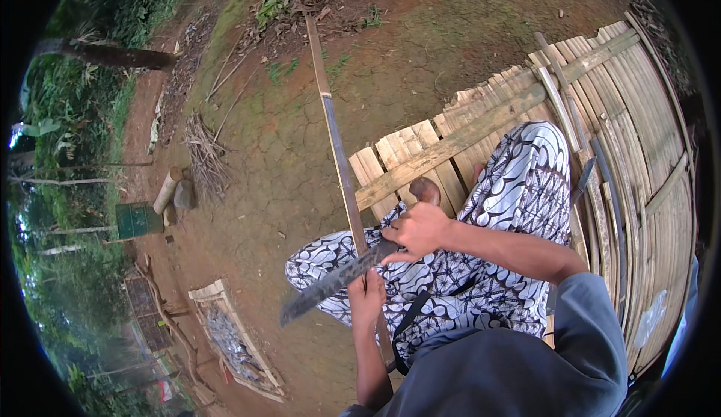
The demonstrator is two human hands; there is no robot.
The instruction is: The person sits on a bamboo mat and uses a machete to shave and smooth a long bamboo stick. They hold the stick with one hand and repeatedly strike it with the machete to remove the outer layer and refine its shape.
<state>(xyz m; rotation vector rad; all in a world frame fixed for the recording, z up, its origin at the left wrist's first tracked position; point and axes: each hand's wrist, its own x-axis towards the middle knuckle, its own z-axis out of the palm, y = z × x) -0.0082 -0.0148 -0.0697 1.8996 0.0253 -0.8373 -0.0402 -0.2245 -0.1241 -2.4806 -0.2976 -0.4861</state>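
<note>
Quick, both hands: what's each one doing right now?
Left hand: closed, holding the long bamboo strip.
Right hand: closed, holding the large knife.

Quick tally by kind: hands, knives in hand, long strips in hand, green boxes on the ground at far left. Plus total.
Left hand and right hand: 2
Held knife: 1
Held strip: 1
Green box: 1
Total: 5

Cracked earthen ground (255,222), slatted bamboo platform (653,101), dense green foliage (75,267), soft daylight
</note>
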